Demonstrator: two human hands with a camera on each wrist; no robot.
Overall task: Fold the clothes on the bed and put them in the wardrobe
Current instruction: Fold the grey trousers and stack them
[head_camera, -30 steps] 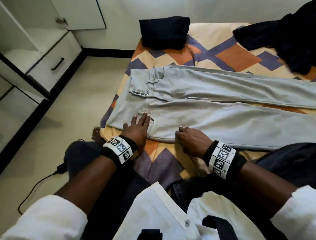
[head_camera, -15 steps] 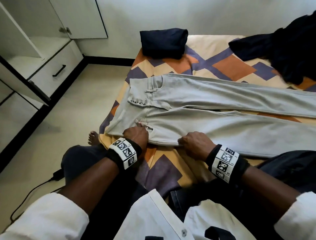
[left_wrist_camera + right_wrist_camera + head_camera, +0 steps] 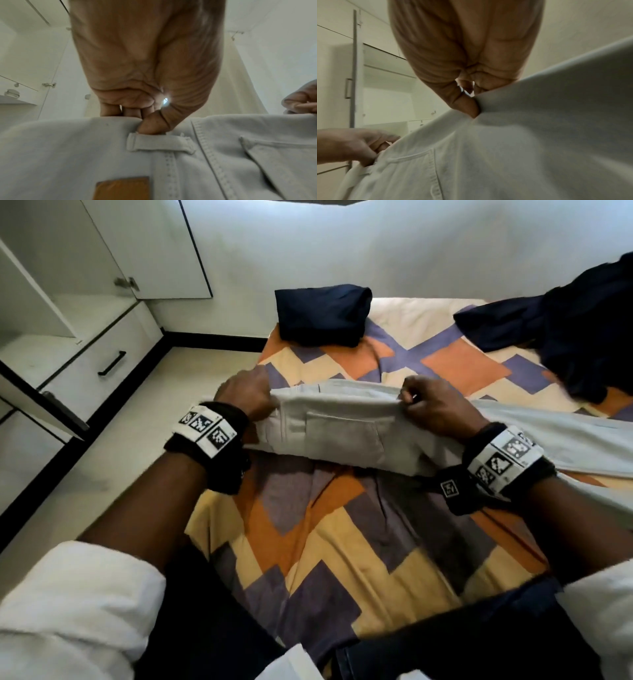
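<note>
Here we hold the light grey jeans (image 3: 346,436) lifted off the patterned bed sheet (image 3: 342,542): left hand (image 3: 245,395) pinches the waistband by a belt loop (image 3: 159,143), right hand (image 3: 436,405) pinches the leg edge. Tan leather patch (image 3: 121,188), writing unreadable. Open wardrobe (image 3: 68,337) left w/ bare shelves.
</note>
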